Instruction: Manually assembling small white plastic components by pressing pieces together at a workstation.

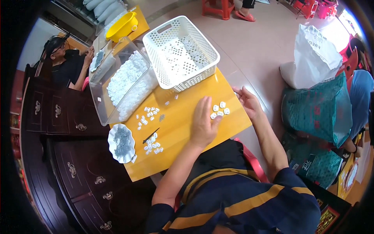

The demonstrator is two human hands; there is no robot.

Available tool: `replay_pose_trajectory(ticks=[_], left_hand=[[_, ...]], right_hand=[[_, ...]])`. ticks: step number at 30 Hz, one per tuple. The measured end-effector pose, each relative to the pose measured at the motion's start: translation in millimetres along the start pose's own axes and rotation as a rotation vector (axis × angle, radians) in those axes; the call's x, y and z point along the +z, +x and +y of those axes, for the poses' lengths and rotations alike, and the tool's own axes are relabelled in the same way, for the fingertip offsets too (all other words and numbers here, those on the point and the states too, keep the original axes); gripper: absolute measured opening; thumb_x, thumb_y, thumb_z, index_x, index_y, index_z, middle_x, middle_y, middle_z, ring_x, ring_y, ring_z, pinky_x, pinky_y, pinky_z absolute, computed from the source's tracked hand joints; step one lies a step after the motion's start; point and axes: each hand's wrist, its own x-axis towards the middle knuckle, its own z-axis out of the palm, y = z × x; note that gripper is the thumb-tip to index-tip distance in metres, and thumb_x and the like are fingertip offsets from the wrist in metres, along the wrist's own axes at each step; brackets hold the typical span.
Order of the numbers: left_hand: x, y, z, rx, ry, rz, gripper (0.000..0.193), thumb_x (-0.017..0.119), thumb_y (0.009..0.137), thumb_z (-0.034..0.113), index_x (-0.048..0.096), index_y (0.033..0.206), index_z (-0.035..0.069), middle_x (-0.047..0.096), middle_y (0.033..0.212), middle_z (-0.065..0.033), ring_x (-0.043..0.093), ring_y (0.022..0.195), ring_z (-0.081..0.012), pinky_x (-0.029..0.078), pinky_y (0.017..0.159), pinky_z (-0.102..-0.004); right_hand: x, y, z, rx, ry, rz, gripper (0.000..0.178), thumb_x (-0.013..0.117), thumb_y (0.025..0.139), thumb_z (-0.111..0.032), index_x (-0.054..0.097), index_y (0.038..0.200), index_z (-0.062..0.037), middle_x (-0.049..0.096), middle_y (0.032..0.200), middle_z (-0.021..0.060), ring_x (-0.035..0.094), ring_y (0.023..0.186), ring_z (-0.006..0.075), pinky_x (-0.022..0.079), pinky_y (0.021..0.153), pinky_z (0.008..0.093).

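Observation:
My left hand (203,124) rests on the yellow wooden table (183,117) with its fingers stretched out. Right beside its thumb lie several small white rounded plastic pieces (220,110) with dark marks. At the table's right edge is my right hand (250,103), its thumb and fingers apart and nothing visible in it; part of the fingers is hard to make out. Left of my left hand are more small white pieces (149,114), a little heap of tiny grey parts (162,117), a thin black tool (151,135) and several white oval pieces (154,145).
A white perforated basket (212,62) and a clear bin (111,113) of white pieces stand along the far side. A scalloped white plate (131,150) holds grey parts. Dark drawers (78,156) flank the left. Large sacks (315,109) stand right. A co-worker (64,62) sits far left.

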Motion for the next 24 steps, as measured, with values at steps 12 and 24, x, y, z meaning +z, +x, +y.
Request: replay_pose_trajectory(ticks=[12,24], left_hand=[[92,79,30,0.328,-0.020,-0.172,0.045,0.063,0.091,0.018,0.053,0.130,-0.001,0.057,0.123,-0.0215,0.053,0.118,-0.0437,0.040,0.107,-0.0513],[115,104,41,0.134,-0.181,-0.154,0.034,0.056,0.096,0.019,0.059,0.123,0.000,0.065,0.110,-0.0184,0.062,0.105,-0.0365,0.050,0.091,-0.0450]], right_hand=[[-43,11,0,-0.101,-0.045,-0.058,0.039,0.045,0.107,-0.030,0.056,0.127,0.0002,0.060,0.131,0.0159,0.060,0.119,0.0281,0.049,0.106,0.0423],[-111,54,4,-0.162,0.033,-0.212,0.036,0.052,0.104,-0.031,0.056,0.125,-0.0028,0.061,0.128,0.0178,0.058,0.121,0.0298,0.049,0.105,0.0393]])
